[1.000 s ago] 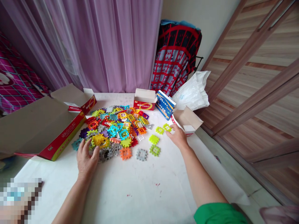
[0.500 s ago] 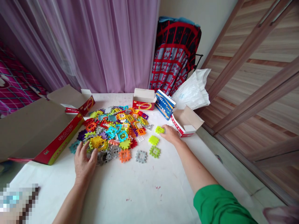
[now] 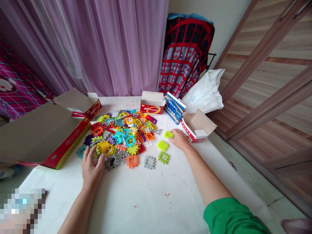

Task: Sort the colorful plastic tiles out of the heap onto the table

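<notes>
1. Right of frame centre: top lime piece (image 3: pixel 168 134), squarish — just left of nearer right hand (image 3: pixel 180 140).
2. Appears to touch its edge; cannot tell whether clamped.
3. Left of centre: left hand (image 3: pixel 92 169), fingers apart beside pile (image 3: pixel 119 137).

A pile of pieces (image 3: pixel 119 136) lies on the table (image 3: pixel 151 198) before the curtain (image 3: pixel 109 48).

A white-covered table (image 3: pixel 148 198) is bearing a heap of colourful notched pieces (image 3: pixel 119 136); lime pieces (image 3: pixel 162 145) are lying right of it, a large open box (image 3: pixel 69 143) is sitting left, a blue box (image 3: pixel 174 109) far right.
</notes>
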Demonstrator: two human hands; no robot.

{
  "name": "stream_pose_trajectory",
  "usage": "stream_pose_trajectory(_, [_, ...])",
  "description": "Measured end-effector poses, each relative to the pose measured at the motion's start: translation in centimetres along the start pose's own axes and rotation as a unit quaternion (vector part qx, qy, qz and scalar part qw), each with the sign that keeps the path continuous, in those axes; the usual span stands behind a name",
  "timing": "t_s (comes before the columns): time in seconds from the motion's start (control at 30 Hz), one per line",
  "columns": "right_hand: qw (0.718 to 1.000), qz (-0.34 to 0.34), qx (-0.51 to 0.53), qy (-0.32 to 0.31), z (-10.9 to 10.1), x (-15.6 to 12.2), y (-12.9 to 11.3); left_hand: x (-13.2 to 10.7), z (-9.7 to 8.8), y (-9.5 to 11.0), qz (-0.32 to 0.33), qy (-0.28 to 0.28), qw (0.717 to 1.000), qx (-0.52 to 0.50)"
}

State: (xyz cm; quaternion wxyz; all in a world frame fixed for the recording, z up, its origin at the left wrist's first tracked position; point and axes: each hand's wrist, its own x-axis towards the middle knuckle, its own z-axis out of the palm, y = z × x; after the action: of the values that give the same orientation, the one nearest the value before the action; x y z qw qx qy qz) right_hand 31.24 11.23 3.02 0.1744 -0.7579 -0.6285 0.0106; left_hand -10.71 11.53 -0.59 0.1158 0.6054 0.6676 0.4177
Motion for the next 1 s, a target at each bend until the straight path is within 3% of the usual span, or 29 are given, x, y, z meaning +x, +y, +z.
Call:
stream_pose_trajectory(0.17, [0.996, -0.069, 0.051, 0.008, -0.3, -1.4, -4.4, 0.0, 0.2, -0.1, 0.004, 0.012, 1.0, -0.001])
stream_pose_trajectory(0.37, [0.978, -0.181, 0.098, -0.031, 2.0, -4.4, -12.1, -0.1, 0.2, -0.1, 0.005, 0.01, 1.0, -0.002])
stream_pose_trajectory(0.47, [0.975, -0.194, 0.099, -0.039, 3.2, -5.3, -14.6, -0.1, 0.2, -0.2, 0.01, 0.011, 1.0, -0.003])
stream_pose_trajectory(0.7, [0.985, -0.151, 0.081, -0.034, 4.6, -5.0, -16.1, -0.1, 0.3, -0.4, 0.012, 0.012, 1.0, -0.016])
stream_pose_trajectory(1.0, [0.984, -0.132, 0.116, 0.002, 4.3, -6.7, -15.5, -0.1, 0.4, -0.6, 0.016, 0.017, 1.0, -0.015])
